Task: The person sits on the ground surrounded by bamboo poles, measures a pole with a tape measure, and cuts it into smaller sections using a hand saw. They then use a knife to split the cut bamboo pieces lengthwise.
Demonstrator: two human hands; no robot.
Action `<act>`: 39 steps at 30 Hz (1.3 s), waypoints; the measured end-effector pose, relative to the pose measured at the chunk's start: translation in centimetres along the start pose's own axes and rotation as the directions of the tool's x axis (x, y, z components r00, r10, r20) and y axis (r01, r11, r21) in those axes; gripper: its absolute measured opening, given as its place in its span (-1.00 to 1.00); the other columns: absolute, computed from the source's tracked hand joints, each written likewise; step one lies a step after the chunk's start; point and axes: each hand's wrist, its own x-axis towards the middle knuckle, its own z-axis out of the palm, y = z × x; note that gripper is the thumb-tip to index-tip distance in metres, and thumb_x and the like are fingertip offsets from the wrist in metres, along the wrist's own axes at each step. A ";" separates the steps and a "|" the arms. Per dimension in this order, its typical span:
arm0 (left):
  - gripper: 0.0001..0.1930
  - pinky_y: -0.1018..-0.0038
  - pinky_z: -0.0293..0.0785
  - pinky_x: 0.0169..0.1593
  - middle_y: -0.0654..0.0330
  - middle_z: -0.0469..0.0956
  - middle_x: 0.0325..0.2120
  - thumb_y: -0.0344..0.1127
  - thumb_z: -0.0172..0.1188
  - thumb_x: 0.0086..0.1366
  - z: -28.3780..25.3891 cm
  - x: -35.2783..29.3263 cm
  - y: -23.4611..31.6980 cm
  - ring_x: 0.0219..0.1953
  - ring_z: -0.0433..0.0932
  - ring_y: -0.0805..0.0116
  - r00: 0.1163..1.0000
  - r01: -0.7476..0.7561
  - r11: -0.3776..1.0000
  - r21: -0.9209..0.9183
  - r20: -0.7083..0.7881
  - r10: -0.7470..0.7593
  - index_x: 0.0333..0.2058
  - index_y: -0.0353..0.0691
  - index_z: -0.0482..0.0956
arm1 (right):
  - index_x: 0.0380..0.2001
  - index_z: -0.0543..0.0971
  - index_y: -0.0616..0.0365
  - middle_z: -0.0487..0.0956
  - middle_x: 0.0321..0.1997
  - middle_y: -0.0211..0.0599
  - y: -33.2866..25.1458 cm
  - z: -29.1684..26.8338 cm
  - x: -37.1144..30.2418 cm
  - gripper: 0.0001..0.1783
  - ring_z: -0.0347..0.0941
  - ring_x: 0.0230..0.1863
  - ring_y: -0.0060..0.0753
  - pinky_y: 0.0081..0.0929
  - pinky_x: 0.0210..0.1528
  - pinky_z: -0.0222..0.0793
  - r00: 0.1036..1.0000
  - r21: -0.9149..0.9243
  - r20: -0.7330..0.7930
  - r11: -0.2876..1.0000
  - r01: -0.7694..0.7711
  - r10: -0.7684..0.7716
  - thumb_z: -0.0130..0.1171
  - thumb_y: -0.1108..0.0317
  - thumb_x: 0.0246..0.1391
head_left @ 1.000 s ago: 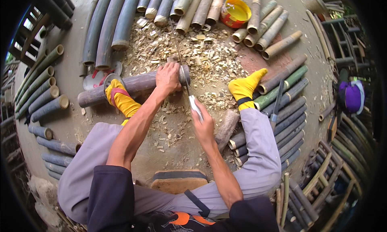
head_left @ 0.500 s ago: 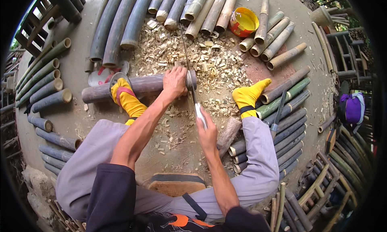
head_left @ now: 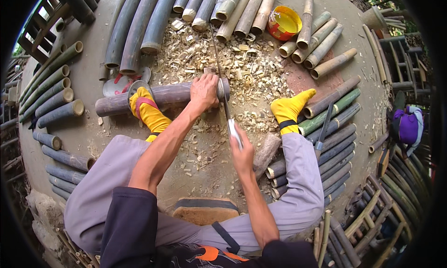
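Observation:
A dark, brownish bamboo pole lies crosswise on the ground in front of me. My left hand is closed over its top close to the right end. My right hand grips the pale handle of a handsaw. The long, thin blade points away from me and crosses the pole just right of my left hand, near the cut end. My left foot, in a yellow sock and a sandal, rests on the pole. A small wood block shows behind my left hand.
Wood chips cover the ground beyond the pole. Bamboo lengths ring the work area. At the right, a long blade lies across other poles, near my right foot. A red-and-yellow tub stands at the back.
The whole view has shifted slightly. My right hand and the saw handle are a little nearer to me, while my left hand keeps its place on the bamboo pole.

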 end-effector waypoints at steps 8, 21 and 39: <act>-0.50 0.22 0.38 -0.01 0.13 0.52 -0.24 -0.33 0.32 -0.28 0.9 -1.1 -2.1 -0.08 0.48 0.12 0.998 0.013 1.000 0.019 -0.059 -0.012 -0.23 -0.15 0.43 | 0.11 0.46 0.28 0.59 -0.18 -0.23 1.8 -4.6 -17.3 -0.57 0.46 -0.33 -0.61 -0.60 -0.32 0.41 0.990 -0.110 -0.026 0.984 -0.137 0.135 0.05 0.53 0.14; -0.37 0.23 0.40 -0.01 0.10 0.51 -0.19 -0.29 0.46 -0.39 0.2 -0.4 -1.2 -0.06 0.49 0.12 0.999 0.001 0.999 0.042 -0.050 0.001 -0.21 -0.18 0.43 | 0.12 0.46 0.25 0.58 -0.18 -0.25 2.5 -0.8 -4.1 -0.58 0.48 -0.28 -0.55 -0.56 -0.23 0.41 0.990 -0.089 -0.050 0.988 0.128 -0.133 0.08 0.47 0.17; -0.45 0.27 0.38 -0.04 0.19 0.52 -0.24 -0.26 0.45 -0.33 0.1 -0.4 -0.7 -0.05 0.47 0.23 0.999 0.047 0.998 0.034 0.021 -0.048 -0.26 -0.14 0.46 | 0.12 0.44 0.32 0.59 -0.21 -0.21 2.1 -4.9 -15.3 -0.57 0.43 -0.42 -0.63 -0.63 -0.40 0.39 0.995 -0.116 -0.020 0.988 -0.102 0.100 0.02 0.52 0.17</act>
